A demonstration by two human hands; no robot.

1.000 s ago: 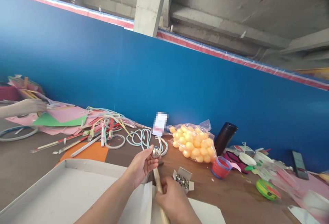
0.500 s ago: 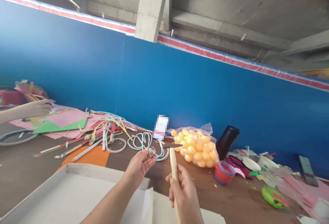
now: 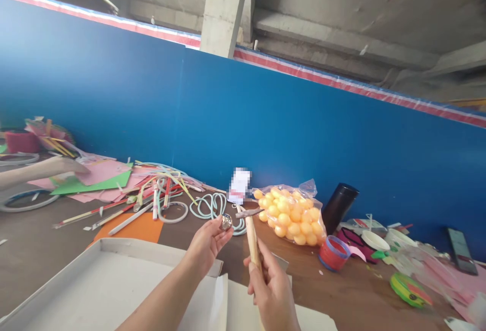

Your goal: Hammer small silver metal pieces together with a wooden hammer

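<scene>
At the far left another person's hand [image 3: 63,166] lay on loose sheets of pink and green paper [image 3: 94,181], with a scatter of coloured straws [image 3: 152,200] just beside them on the brown surface [image 3: 349,295]. In front, a shallow white cardboard tray [image 3: 56,290] sat open, its pale floor in plain sight.

The left hand [image 3: 207,242] hovered over the tray's far corner, its grip narrow, thumb and fingertips pinched on a small silver ball [image 3: 227,221] held up off the surface. Just beside the ball was the metal head of a hammer [image 3: 250,232], close but seemingly not touching. The right hand [image 3: 271,290] had its grip wrapped around the wooden handle, the hammer nearly upright.

Beyond the hammer a clear plastic bag [image 3: 309,189] lay on the surface, packed with orange balls [image 3: 290,217]. Just right of it a black cup [image 3: 341,205] stood tilted; its contents could not be told. Near it were a red and blue ring [image 3: 333,252], a white bowl [image 3: 375,240], a green disc [image 3: 408,289] and a dark phone [image 3: 461,243].
</scene>
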